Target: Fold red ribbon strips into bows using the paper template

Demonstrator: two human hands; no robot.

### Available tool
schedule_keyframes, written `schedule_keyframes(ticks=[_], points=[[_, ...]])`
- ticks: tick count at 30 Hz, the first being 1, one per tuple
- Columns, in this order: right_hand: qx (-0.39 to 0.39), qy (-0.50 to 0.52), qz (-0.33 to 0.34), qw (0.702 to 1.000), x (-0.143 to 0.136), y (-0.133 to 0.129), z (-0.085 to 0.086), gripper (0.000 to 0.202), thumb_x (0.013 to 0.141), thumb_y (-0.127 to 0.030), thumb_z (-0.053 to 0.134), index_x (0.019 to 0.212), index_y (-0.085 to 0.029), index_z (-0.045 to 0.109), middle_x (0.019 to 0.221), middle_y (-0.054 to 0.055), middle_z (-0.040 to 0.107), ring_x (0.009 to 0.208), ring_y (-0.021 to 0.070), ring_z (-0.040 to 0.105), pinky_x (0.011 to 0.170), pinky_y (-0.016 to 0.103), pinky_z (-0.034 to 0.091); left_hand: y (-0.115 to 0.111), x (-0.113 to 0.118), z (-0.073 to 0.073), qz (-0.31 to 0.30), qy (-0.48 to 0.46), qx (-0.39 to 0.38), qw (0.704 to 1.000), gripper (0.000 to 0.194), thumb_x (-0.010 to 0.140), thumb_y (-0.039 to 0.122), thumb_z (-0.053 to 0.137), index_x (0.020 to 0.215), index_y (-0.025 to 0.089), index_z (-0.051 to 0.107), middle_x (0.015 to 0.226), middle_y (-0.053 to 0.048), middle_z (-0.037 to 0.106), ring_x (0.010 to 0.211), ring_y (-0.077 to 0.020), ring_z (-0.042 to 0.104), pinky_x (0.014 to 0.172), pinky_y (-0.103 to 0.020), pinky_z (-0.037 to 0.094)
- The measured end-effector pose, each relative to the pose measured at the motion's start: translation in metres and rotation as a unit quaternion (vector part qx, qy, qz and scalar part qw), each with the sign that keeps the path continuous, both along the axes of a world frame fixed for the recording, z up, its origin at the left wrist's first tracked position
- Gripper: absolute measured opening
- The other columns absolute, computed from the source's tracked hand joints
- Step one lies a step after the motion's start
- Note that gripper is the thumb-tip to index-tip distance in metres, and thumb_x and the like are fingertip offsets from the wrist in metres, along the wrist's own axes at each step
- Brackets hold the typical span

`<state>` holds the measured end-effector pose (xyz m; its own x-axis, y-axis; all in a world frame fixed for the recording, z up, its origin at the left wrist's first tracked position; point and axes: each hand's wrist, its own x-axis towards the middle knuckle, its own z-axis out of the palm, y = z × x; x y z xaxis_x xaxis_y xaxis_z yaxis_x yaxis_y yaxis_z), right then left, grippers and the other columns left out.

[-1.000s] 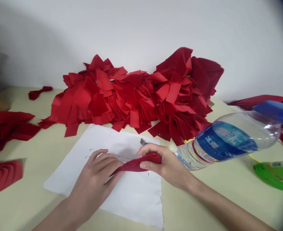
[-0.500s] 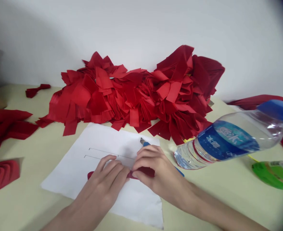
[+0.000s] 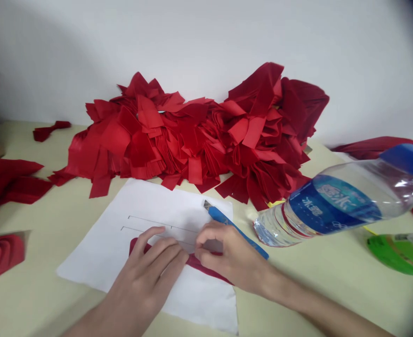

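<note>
A strip of dark red velvet ribbon (image 3: 206,268) lies across the white paper sheet (image 3: 206,302), partly covered by both hands. My left hand (image 3: 153,269) presses on the ribbon, its thumb side and fingertips gathered at the strip's middle. Just to the right, my right hand (image 3: 231,255) is closed in a pinch at the ribbon's upper edge. The exact grip of the fingertips is hard to make out. Thin black marked lines (image 3: 150,220) run across the paper above the hands. Beyond my right hand rests a blue utility knife (image 3: 241,229), its blade toward the upper left.
A large heap of red ribbon bows (image 3: 192,135) stands against the white wall. More red ribbon pieces (image 3: 10,182) lie at the left. On the right are a water bottle (image 3: 333,203) with a blue label and a green packet (image 3: 396,252).
My right hand has shifted slightly down and drawn its fingers in, uncovering more of the knife and ribbon. My left hand stays almost in place on the ribbon.
</note>
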<state>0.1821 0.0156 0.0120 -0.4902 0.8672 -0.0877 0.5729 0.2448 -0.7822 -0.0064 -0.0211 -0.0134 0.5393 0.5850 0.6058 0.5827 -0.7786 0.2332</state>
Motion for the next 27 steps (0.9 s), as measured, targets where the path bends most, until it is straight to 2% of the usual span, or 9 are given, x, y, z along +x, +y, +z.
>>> schedule_keyframes(ticks=[3, 6, 10, 14, 19, 23, 25, 27], points=[[0.055, -0.007, -0.006, 0.998, -0.001, -0.002, 0.003, 0.013, 0.075, -0.007, 0.054, 0.068, -0.018, 0.056, 0.076, -0.003, 0.059, 0.079, 0.0123, 0.053, 0.077, 0.028, 0.039, -0.001, 0.0, 0.001, 0.0, -0.006, 0.0, 1.0, 0.028, 0.086, -0.002, 0.036, 0.095, 0.009, 0.06, 0.088, -0.009, 0.068, 0.087, -0.019, 0.057, 0.091, -0.046, 0.034], [0.119, -0.023, 0.015, 0.993, -0.003, -0.006, 0.007, 0.014, 0.077, -0.005, 0.055, 0.069, -0.017, 0.053, 0.076, -0.003, 0.057, 0.079, 0.0117, 0.051, 0.083, 0.03, 0.036, -0.001, 0.001, 0.002, -0.002, 0.005, -0.012, 1.0, 0.031, 0.087, -0.001, 0.033, 0.095, 0.01, 0.061, 0.085, -0.008, 0.067, 0.084, -0.0184, 0.057, 0.09, -0.045, 0.035], [0.225, -0.05, 0.047, 0.972, -0.007, -0.015, 0.006, 0.013, 0.082, -0.01, 0.051, 0.072, -0.016, 0.054, 0.078, 0.0, 0.057, 0.086, 0.0157, 0.049, 0.081, 0.033, 0.035, 0.0, 0.001, 0.002, 0.004, 0.022, -0.018, 1.0, 0.024, 0.086, 0.001, 0.04, 0.087, 0.01, 0.062, 0.076, -0.006, 0.067, 0.077, -0.0174, 0.058, 0.088, -0.044, 0.037], [0.36, -0.078, 0.06, 0.928, -0.013, -0.026, -0.003, 0.018, 0.087, -0.011, 0.044, 0.077, -0.014, 0.058, 0.083, 0.005, 0.061, 0.09, 0.0197, 0.05, 0.078, 0.036, 0.037, 0.0, 0.001, -0.002, 0.037, 0.001, -0.072, 0.997, 0.021, 0.085, 0.002, 0.045, 0.08, 0.013, 0.061, 0.071, -0.003, 0.065, 0.071, -0.0159, 0.058, 0.084, -0.044, 0.04], [0.51, -0.133, 0.08, 0.846, -0.013, -0.036, -0.018, 0.019, 0.084, -0.006, 0.045, 0.088, -0.006, 0.063, 0.098, 0.012, 0.064, 0.098, 0.0258, 0.051, 0.081, 0.041, 0.036, 0.001, 0.002, -0.002, 0.069, -0.072, -0.151, 0.984, 0.018, 0.085, 0.008, 0.047, 0.078, 0.017, 0.06, 0.063, 0.001, 0.061, 0.062, -0.0138, 0.056, 0.079, -0.041, 0.045], [0.571, -0.115, 0.085, 0.808, -0.008, -0.034, -0.021, 0.019, 0.083, -0.006, 0.047, 0.088, -0.008, 0.065, 0.099, 0.011, 0.066, 0.104, 0.0252, 0.048, 0.081, 0.04, 0.036, -0.001, 0.002, 0.0, 0.12, -0.149, -0.232, 0.954, 0.01, 0.082, 0.017, 0.053, 0.082, 0.021, 0.063, 0.07, -0.001, 0.065, 0.069, -0.017, 0.059, 0.062, -0.032, 0.05], [0.586, -0.095, 0.077, 0.801, -0.005, -0.031, -0.021, 0.018, 0.081, -0.005, 0.048, 0.086, -0.011, 0.064, 0.098, 0.008, 0.065, 0.106, 0.0222, 0.045, 0.08, 0.038, 0.037, -0.002, 0.001, 0.001, 0.147, -0.193, -0.288, 0.927, 0.008, 0.08, 0.022, 0.057, 0.081, 0.023, 0.064, 0.075, -0.001, 0.066, 0.072, -0.0179, 0.06, 0.058, -0.029, 0.05], [0.603, -0.081, 0.063, 0.791, -0.004, -0.029, -0.021, 0.017, 0.079, -0.004, 0.05, 0.082, -0.014, 0.064, 0.097, 0.005, 0.065, 0.106, 0.0202, 0.044, 0.077, 0.036, 0.038, -0.001, 0.002, 0.003, 0.16, -0.246, -0.356, 0.887, 0.006, 0.077, 0.027, 0.06, 0.079, 0.023, 0.065, 0.077, -0.001, 0.068, 0.071, -0.0177, 0.061, 0.06, -0.029, 0.051]])
